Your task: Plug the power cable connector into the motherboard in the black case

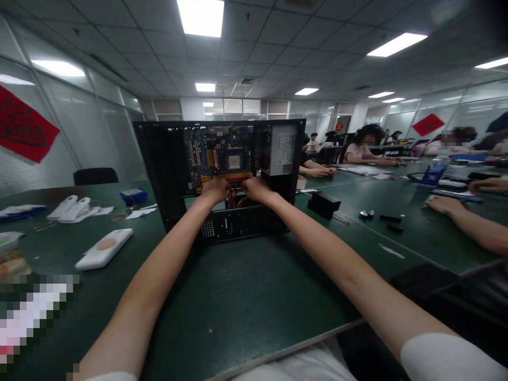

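A black computer case [159, 174] stands on the green table with its open side facing me. Inside it is a motherboard [222, 151] with a bare square socket or chip, pale and yellow slots, and orange-red memory slots [240, 176] along the lower edge. My left hand [216, 191] is closed at the left end of these slots. At their right end my right hand [257, 189] is closed too, fingers curled inward. What the fingertips hold, if anything, is hidden. Coloured cables [238, 200] hang between the hands. A silver power supply [280, 151] fills the upper right corner.
To the left on the green table [246, 296] lie a white power bank-like block [105, 248], white gloves [71, 209] and a blue box [134, 197]. Right of the case are a black box [324, 203] and small scraps. Another person's arm [456, 211] rests farther right, near a bottle [435, 170].
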The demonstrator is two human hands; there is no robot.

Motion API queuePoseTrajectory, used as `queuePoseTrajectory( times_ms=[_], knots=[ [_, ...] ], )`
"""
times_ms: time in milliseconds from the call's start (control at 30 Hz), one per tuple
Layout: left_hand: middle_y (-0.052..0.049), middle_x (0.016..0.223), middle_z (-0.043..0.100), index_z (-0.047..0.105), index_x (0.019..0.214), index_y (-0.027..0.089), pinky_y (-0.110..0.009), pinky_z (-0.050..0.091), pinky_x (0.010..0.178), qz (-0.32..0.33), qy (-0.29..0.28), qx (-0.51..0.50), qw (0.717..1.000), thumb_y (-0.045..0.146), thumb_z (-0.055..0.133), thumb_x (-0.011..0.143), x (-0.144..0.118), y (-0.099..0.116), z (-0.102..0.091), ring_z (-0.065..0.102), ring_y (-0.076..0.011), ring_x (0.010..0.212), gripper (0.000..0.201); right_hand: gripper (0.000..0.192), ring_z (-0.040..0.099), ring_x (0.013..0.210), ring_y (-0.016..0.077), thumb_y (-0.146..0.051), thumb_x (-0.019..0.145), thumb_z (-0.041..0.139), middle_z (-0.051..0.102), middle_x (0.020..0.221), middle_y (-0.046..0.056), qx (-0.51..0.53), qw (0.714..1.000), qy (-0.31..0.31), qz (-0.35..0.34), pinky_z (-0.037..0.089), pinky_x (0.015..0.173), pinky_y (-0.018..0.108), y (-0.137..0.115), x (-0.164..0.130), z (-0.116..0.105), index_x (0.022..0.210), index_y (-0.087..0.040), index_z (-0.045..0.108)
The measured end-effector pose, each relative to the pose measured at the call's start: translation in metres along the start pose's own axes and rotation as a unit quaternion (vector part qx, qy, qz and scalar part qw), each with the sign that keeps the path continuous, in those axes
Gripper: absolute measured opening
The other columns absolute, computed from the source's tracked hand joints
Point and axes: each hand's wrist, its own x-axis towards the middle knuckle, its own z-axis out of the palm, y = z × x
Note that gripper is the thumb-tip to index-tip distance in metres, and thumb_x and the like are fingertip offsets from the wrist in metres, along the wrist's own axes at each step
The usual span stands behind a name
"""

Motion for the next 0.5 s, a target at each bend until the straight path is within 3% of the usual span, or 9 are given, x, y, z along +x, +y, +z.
queuePoseTrajectory(
  times_ms=[167, 500],
  knots=[
    [-0.009, 0.121, 0.076, 0.079, 0.118, 0.03, -0.044, 0.056, 0.095, 0.002, 0.0, 0.006, 1.0, 0.029, 0.056, 0.093, -0.0017, 0.0005, -0.0008, 0.069, -0.0328, 0.113, 0.034, 0.037, 0.068, 0.115, 0.027, -0.026, 0.103, 0.043, 0.074, 0.125, 0.014, 0.01, 0.999, 0.048, -0.02, 0.05, 0.09, 0.031, 0.0041, 0.004, 0.0062, 0.122, -0.019, 0.074],
    [-0.009, 0.117, 0.077, 0.08, 0.116, 0.03, -0.04, 0.056, 0.094, 0.002, 0.011, 0.038, 0.999, 0.031, 0.056, 0.094, -0.0033, -0.0002, 0.0003, 0.071, -0.0304, 0.109, 0.033, 0.036, 0.07, 0.108, 0.0251, -0.022, 0.101, 0.045, 0.075, 0.12, 0.013, 0.016, 0.998, 0.057, -0.028, 0.05, 0.088, 0.03, 0.005, 0.0067, 0.0077, 0.12, -0.021, 0.076]
  ],
)
